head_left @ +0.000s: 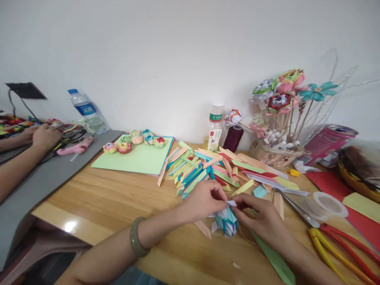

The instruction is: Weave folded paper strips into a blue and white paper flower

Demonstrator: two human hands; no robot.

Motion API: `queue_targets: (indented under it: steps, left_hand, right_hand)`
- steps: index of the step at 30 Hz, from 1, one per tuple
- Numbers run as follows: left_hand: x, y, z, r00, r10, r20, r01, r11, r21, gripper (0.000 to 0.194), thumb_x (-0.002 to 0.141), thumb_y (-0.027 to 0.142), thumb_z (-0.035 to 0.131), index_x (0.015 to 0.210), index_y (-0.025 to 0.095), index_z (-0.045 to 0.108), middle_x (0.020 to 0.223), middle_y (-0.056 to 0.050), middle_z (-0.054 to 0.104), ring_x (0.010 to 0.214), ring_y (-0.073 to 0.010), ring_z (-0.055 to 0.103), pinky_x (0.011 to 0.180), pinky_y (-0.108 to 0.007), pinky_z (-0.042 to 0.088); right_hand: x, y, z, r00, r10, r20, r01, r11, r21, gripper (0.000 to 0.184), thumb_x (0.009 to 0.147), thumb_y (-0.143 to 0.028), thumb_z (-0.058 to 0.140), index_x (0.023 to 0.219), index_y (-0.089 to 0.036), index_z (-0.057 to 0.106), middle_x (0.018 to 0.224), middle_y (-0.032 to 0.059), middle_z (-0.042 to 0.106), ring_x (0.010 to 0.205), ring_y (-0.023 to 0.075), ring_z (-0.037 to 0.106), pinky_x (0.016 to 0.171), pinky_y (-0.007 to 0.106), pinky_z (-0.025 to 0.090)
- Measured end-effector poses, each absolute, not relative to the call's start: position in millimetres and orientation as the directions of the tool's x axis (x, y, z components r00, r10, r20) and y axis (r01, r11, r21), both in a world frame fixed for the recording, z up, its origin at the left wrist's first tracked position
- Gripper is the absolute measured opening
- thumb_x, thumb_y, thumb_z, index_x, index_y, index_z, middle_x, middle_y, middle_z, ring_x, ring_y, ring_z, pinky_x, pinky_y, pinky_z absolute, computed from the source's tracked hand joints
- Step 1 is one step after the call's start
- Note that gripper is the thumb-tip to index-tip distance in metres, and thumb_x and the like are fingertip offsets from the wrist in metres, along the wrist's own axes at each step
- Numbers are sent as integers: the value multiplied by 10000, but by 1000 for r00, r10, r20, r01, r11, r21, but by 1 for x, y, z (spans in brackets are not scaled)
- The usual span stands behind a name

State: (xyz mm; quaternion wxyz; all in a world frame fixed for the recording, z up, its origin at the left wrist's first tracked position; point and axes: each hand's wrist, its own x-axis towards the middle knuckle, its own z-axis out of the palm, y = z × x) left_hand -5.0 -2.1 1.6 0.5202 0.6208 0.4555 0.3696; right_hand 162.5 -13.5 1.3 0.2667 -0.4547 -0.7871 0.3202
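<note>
While the left hand (204, 201) and right hand (261, 215) pinch the blue-and-white paper flower (227, 222) in their fingers (248, 200), an uneven tug could snag the loose thread (246, 239) beside it.

From here I can pick out 1 white-capped bottle (215, 126), the white wall (166, 59) behind it. Well to that bottle's left I see 1 blue-capped water bottle (87, 112), 1 pink glue gun (75, 147) and 1 black panel (26, 90); well to its right, 1 pink can (325, 144).

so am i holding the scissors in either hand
No, the scissors lie on the table, while your left hand and right hand are at the blue-and-white paper piece.
</note>
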Motion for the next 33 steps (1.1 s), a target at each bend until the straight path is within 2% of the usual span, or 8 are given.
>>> queue_targets:
  steps: [12,17,21,24,26,28,30,33]
  left_hand:
    - [-4,1,-3,381,921,-85,133,36,990,55,607,126,584,661,128,569,629,13,536,591,-86,489,565,-204,396]
    - [-6,4,2,496,835,-238,45,249,967,269,633,198,620,889,129,577,794,-31,574,668,-107,517,611,-232,414]
    - [-6,2,5,727,669,-156,30,197,980,339,638,180,642,967,140,570,772,-3,546,679,-90,484,667,-227,396]
    - [-6,-1,4,739,662,-125,18,166,986,460,628,175,660,1062,154,512,796,-4,531,708,-101,487,674,-232,401]
    - [-6,-3,3,670,739,-69,41,56,998,590,614,218,682,1152,169,445,916,-43,539,822,-145,505,729,-265,414]
    - [-6,-5,3,566,823,41,162,-160,974,632,612,253,686,1184,190,425,1038,-73,512,952,-192,482,814,-309,399]
    - [-6,-6,4,475,870,136,323,-316,892,541,638,243,655,1145,205,468,1073,-75,486,1009,-210,460,862,-331,381]
    - [-6,-6,4,412,895,174,467,-371,803,404,678,206,590,1073,211,506,1042,-66,469,974,-199,483,834,-323,404]
  right_hand:
    - [162,-18,1,-465,844,267,642,529,-555,223,828,-263,424,668,-186,560,540,-3,576,480,127,522,466,225,407]
    - [167,-17,0,-456,786,417,637,616,-464,139,805,-211,474,816,-193,612,653,19,647,554,140,587,519,237,445]
    - [174,-16,-1,-463,670,580,602,718,-349,205,782,-134,504,934,-217,615,715,28,668,603,141,609,535,234,453]
    - [175,-17,1,-477,587,654,568,774,-280,263,766,-95,521,980,-226,602,733,32,664,625,136,607,550,225,458]
    - [173,-18,5,-425,605,673,570,756,-320,255,759,-102,532,973,-226,594,798,44,661,679,146,607,601,240,465]
    - [170,-18,10,-314,726,612,588,655,-475,171,766,-157,536,917,-218,589,805,42,643,670,152,587,602,255,457]
    - [167,-19,14,-233,884,406,559,463,-687,93,803,-254,500,800,-208,581,693,15,597,585,138,536,530,244,426]
    - [163,-19,17,-289,957,26,414,149,-898,283,833,-389,437,657,-196,546,568,-17,500,511,116,460,449,218,364]
